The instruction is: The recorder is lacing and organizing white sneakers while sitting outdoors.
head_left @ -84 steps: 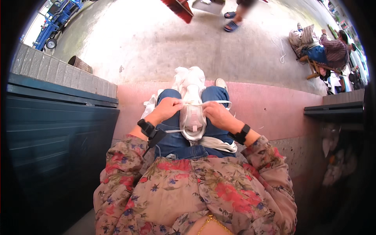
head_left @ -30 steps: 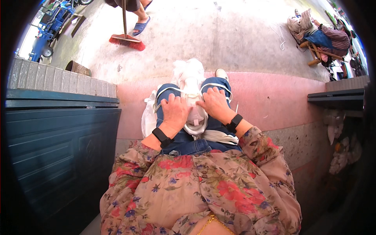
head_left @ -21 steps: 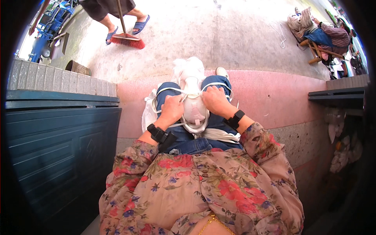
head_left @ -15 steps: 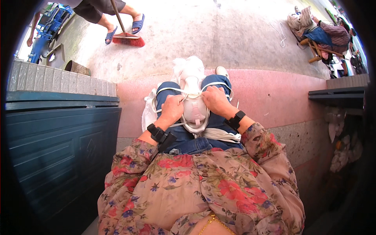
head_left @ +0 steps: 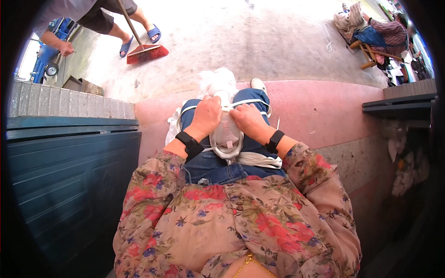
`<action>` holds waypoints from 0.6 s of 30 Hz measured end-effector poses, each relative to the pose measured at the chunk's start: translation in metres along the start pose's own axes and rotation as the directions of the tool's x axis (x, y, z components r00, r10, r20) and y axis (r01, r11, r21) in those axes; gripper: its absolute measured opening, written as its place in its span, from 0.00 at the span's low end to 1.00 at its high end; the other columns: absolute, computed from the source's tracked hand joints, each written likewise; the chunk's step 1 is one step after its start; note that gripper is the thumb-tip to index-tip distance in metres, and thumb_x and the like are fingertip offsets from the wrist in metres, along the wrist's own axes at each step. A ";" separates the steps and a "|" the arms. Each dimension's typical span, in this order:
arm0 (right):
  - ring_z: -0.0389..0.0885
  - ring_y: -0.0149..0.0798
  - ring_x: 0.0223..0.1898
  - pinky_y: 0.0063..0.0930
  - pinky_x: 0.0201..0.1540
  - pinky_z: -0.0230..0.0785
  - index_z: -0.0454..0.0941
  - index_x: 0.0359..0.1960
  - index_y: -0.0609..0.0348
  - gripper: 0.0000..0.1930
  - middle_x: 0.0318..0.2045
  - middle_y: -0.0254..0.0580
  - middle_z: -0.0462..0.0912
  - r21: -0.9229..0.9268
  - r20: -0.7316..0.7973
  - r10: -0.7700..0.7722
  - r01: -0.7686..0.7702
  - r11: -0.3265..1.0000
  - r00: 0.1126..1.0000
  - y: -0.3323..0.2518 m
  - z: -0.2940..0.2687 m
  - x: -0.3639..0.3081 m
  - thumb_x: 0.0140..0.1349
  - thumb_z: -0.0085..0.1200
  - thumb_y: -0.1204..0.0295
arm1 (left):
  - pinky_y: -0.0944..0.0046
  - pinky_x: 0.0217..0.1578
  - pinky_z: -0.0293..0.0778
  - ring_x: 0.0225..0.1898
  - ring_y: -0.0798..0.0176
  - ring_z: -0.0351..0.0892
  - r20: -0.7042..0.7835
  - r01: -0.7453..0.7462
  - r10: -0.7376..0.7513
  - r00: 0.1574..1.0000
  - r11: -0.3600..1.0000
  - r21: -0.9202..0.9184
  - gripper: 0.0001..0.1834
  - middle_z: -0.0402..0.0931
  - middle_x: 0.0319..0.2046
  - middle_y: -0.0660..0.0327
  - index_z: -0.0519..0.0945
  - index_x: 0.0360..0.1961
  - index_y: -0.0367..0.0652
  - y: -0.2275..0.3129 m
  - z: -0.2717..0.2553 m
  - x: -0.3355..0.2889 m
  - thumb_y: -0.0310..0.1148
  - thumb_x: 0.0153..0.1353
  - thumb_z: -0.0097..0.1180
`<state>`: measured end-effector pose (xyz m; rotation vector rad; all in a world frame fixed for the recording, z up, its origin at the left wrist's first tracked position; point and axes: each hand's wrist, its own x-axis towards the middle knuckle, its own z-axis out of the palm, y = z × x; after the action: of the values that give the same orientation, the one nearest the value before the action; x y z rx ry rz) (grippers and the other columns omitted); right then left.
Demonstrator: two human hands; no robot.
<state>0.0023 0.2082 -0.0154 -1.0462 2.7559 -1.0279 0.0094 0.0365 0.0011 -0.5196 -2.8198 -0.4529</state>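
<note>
Pale concrete floor (head_left: 204,41) fills the upper part of the frame, and a pink strip (head_left: 315,111) crosses its middle; one dark blue door panel (head_left: 74,176) stands at the left. My flowered blouse (head_left: 232,222) covers the lower centre, above it my blue jeans (head_left: 199,171). Two other people are there: one standing person (head_left: 95,21) at the upper left, in two blue slippers, with one red broom (head_left: 147,54), and one seated person (head_left: 389,37) at the upper right. Near the left wall I see one brown bucket (head_left: 94,89), but its inside I cannot see. In the centre, one white shoe (head_left: 226,132) lies between my thighs, its opening toward me. My two hands are over it, each with one black wristband. My left hand (head_left: 208,113) has the fingers bent and pressed together beside the lace, their tips hidden, so what they pinch I cannot tell. My right hand (head_left: 248,119) is pinching the white lace (head_left: 252,100). One white bundle of strands (head_left: 259,160) rests on my right thigh.
</note>
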 end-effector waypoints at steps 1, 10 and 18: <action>0.72 0.42 0.34 0.35 0.37 0.61 0.75 0.26 0.57 0.05 0.26 0.40 0.74 -0.198 0.108 -0.086 0.106 0.974 0.990 -0.001 -0.002 0.002 0.45 0.50 0.74 | 0.64 0.28 0.66 0.27 0.61 0.70 0.123 0.211 -0.185 0.975 0.946 -0.246 0.07 0.72 0.21 0.58 0.71 0.19 0.40 -0.003 -0.002 0.001 0.27 0.44 0.57; 0.68 0.38 0.34 0.33 0.37 0.57 0.73 0.23 0.54 0.03 0.26 0.36 0.68 -0.167 0.144 -0.266 0.288 0.943 0.953 -0.025 -0.039 0.034 0.45 0.48 0.71 | 0.74 0.28 0.67 0.27 0.74 0.70 0.467 0.560 -0.357 0.809 0.223 -0.798 0.07 0.74 0.25 0.65 0.75 0.28 0.36 -0.017 -0.007 0.034 0.26 0.48 0.59; 0.58 0.33 0.22 0.28 0.25 0.49 0.62 0.22 0.53 0.05 0.19 0.33 0.61 -0.594 -0.636 -0.615 0.214 0.776 0.467 -0.064 -0.299 0.014 0.55 0.39 0.75 | 0.62 0.34 0.70 0.31 0.55 0.76 0.600 0.488 -0.118 0.791 0.713 -0.504 0.13 0.76 0.26 0.51 0.77 0.30 0.36 0.006 0.012 0.054 0.31 0.41 0.58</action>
<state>-0.0422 0.3363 0.2590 -1.8082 3.7178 -1.1823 -0.0392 0.0626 0.0071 -0.2802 -3.2393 -1.6306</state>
